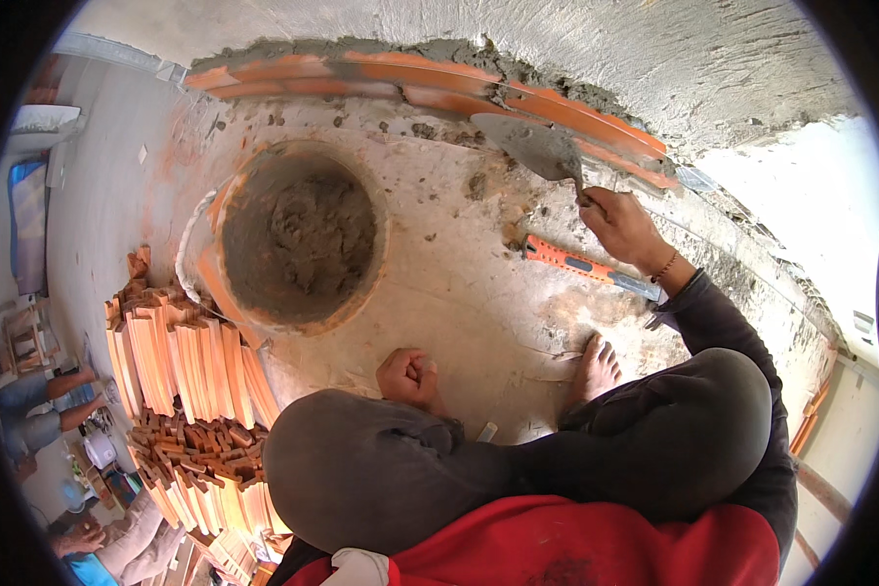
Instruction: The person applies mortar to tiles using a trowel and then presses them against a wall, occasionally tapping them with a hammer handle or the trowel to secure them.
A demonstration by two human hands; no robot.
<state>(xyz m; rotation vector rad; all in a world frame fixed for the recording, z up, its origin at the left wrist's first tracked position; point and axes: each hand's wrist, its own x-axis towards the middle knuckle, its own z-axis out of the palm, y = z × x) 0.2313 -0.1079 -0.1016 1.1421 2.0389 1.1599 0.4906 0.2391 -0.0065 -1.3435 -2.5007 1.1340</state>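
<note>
A: What is held, and where?

B: A trowel (535,146) with a grey, mortar-smeared blade is gripped by its handle in the right hand (623,227), fingers wrapped tight around it. The blade is laid against the course of orange bricks (439,83) at the top of the view, where grey mortar is seen along the joint.

A: And the left hand (408,376)?

B: It is curled into a loose fist and rested on the left knee; nothing is seen to be held in it.

A: What is found around the trowel?

B: An orange-handled hammer (581,266) is laid on the concrete slab (479,293) just below the right hand. To the left, 1 round pan of wet mortar (301,234) is set on the slab. Further left, stacks of orange tiles (181,366) are stood on edge. A bare foot (594,369) is planted on the slab near the right knee. At the lower left edge, other people (39,410) are seated well below.
</note>
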